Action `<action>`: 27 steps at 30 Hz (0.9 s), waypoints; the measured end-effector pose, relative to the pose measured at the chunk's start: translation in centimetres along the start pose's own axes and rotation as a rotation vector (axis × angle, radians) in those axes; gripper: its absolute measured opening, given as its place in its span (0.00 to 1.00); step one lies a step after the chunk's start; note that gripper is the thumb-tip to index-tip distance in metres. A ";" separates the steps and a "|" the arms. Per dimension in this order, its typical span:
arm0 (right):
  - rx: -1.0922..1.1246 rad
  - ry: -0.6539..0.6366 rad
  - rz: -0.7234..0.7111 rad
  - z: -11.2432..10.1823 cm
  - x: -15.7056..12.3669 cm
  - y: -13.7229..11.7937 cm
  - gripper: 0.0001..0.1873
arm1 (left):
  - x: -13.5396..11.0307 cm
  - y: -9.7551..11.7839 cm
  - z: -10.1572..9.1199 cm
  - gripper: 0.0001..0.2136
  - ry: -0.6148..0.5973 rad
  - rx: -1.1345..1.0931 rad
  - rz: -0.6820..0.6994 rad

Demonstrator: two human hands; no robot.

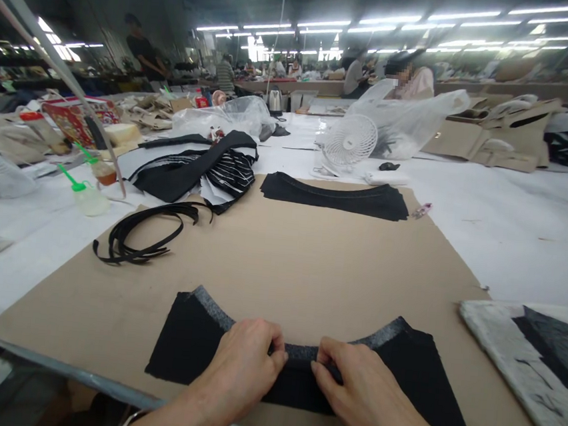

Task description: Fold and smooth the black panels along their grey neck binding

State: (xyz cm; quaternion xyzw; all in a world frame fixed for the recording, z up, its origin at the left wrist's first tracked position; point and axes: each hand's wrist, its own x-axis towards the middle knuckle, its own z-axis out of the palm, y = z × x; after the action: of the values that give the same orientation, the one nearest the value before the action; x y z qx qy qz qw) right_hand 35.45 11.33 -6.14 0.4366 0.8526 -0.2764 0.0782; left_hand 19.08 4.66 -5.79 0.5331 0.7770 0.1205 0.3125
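Note:
A black curved fabric panel (186,341) lies flat on a brown board (309,262) in front of me. A speckled grey band (301,353) runs along its concave upper edge. My left hand (250,354) pinches that edge just left of the middle, thumb against curled fingers. To the right of the middle, my right hand (349,370) pinches the same edge in a similar way. A short stretch of the band shows between the two hands. The fingertips cover the spots where they grip.
Farther up the board lie a stack of black curved panels (336,196) and a coil of black strips (136,232). Black fabric pieces (198,164) are heaped behind the coil. A white slab (496,354) stands right; bottles (84,197) stand left, a white fan (349,144) behind.

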 end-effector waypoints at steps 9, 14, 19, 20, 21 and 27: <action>0.002 0.035 0.016 0.2 0.2 0.3 0.10 | 0.3 0.6 -0.2 0.07 -0.008 0.086 -0.022; 0.004 0.041 0.020 0.2 0.3 0.3 0.10 | 0.5 0.7 0.0 0.08 -0.012 0.137 -0.031; 0.008 0.047 0.010 0.4 0.4 0.4 0.10 | 0.5 0.7 0.0 0.07 -0.014 0.135 -0.018; 0.009 0.051 0.005 0.4 0.5 0.4 0.10 | 0.5 0.7 0.0 0.07 -0.013 0.135 -0.015; 0.012 0.054 0.001 0.5 0.5 0.5 0.10 | 0.4 0.7 0.0 0.08 -0.014 0.133 -0.013; 0.009 0.056 -0.009 1.0 0.3 1.0 0.10 | 0.0 0.6 0.0 0.06 -0.007 0.096 -0.018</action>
State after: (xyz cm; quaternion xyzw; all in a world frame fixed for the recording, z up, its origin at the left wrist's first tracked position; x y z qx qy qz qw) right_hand 35.93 11.46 -7.53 0.4406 0.8552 -0.2681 0.0510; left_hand 19.54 4.92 -5.51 0.5409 0.7855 0.0784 0.2903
